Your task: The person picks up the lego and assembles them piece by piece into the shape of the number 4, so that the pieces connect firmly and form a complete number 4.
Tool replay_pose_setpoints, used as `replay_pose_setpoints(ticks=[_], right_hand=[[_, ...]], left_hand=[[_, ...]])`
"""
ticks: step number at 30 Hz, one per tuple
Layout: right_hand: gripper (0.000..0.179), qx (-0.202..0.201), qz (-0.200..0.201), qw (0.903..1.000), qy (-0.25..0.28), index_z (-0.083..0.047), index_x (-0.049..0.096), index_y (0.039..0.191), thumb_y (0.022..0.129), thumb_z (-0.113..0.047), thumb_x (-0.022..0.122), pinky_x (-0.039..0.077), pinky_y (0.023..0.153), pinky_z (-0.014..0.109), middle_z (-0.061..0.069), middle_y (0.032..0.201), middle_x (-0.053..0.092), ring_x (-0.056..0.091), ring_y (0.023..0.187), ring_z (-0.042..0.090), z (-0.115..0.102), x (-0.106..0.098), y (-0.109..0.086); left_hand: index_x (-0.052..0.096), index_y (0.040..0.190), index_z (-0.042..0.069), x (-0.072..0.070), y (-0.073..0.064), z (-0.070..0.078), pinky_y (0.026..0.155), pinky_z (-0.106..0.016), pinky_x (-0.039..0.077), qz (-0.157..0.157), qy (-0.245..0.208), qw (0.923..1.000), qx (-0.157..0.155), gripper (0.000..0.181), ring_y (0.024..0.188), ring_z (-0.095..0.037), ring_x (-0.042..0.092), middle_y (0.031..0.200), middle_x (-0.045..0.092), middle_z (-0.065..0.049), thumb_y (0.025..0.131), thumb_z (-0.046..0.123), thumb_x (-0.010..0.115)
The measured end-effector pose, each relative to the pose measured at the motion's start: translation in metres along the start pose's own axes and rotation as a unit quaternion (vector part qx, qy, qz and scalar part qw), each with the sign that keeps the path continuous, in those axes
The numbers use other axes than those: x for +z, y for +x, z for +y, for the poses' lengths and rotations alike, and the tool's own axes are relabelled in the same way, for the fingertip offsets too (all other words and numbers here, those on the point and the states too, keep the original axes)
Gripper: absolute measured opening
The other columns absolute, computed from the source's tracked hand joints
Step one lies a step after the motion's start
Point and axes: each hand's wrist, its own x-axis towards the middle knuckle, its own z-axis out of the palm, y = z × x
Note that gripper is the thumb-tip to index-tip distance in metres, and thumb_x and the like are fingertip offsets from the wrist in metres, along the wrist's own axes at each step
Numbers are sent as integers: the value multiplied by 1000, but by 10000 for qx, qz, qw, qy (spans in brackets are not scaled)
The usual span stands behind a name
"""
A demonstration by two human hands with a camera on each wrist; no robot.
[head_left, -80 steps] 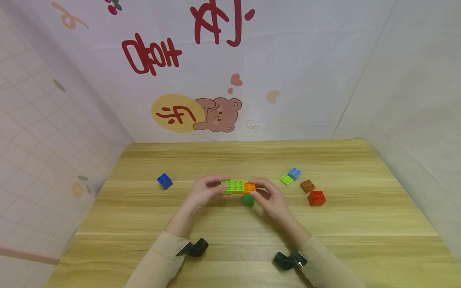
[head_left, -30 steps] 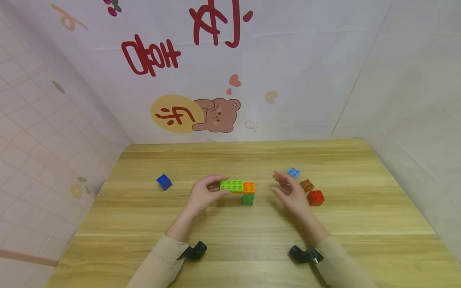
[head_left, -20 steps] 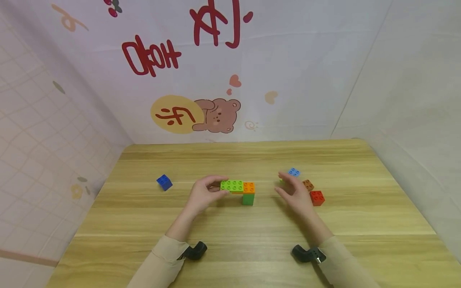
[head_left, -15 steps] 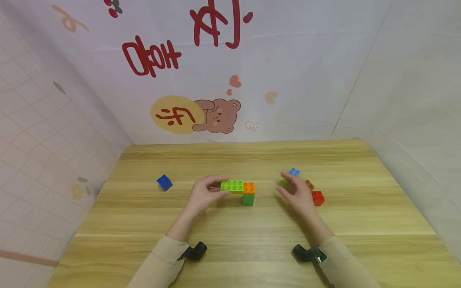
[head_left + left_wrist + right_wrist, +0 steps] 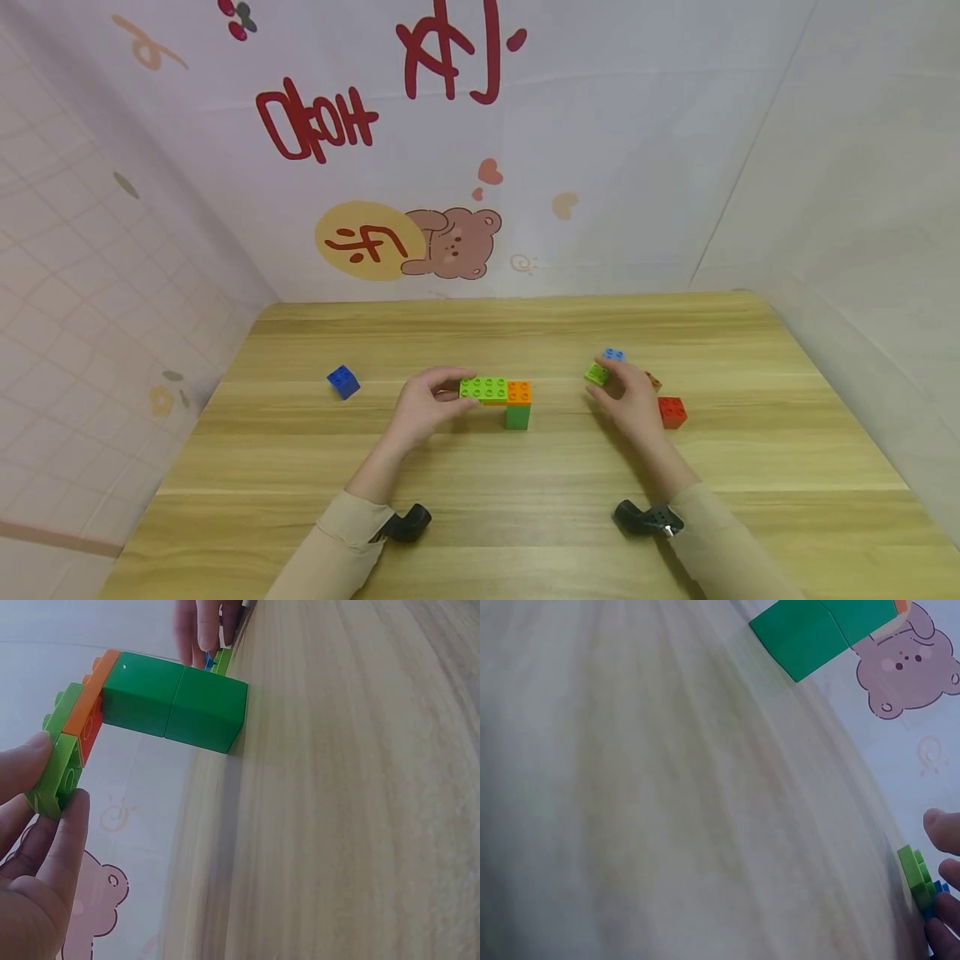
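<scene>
My left hand (image 5: 423,408) pinches the left end of a long lime-green building brick (image 5: 483,388) between thumb and fingers. That brick sits on an orange brick (image 5: 518,392), overhanging to the left. Two stacked green bricks (image 5: 176,701) hold the orange one up from the table, as the left wrist view shows. Over on the right, my right hand (image 5: 630,404) has its thumb and fingers spread around a small lime-green brick (image 5: 597,373) lying on the table. In the right wrist view the thumb stands apart from this brick (image 5: 915,874).
Beside the right hand lie a light blue brick (image 5: 614,355), a partly hidden brown brick (image 5: 653,382) and a red brick (image 5: 672,412). A dark blue brick (image 5: 343,382) is on the left of the wooden table (image 5: 480,508). White printed cloth (image 5: 622,150) hangs behind.
My right hand has let go of the orange brick and moved right to the small lime-green brick. The red brick has shifted slightly right. My left hand keeps its hold.
</scene>
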Motion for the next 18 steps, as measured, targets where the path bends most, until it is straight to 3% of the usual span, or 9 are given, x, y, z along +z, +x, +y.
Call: replay_pose_setpoints(ticks=[8,18], right_hand=[[50,223,-258,9993,-179,-1,60,133,87,-11,77,34,108,56,21,134,58,48,126,42,1,2,1],[44,226,-397,9978,-471,-2,65,127,86,-11,78,35,105,56,21,129,61,50,123,41,5,7,1]], left_hand=[[72,117,3,-1,0,0,81,-28,57,-22,35,10000,4,38,97,-26,67,112,66,-12,80,0,81],[72,117,4,-1,-1,1,82,-27,57,-5,43,10000,-48,37,97,-26,67,112,67,-12,80,2,81]])
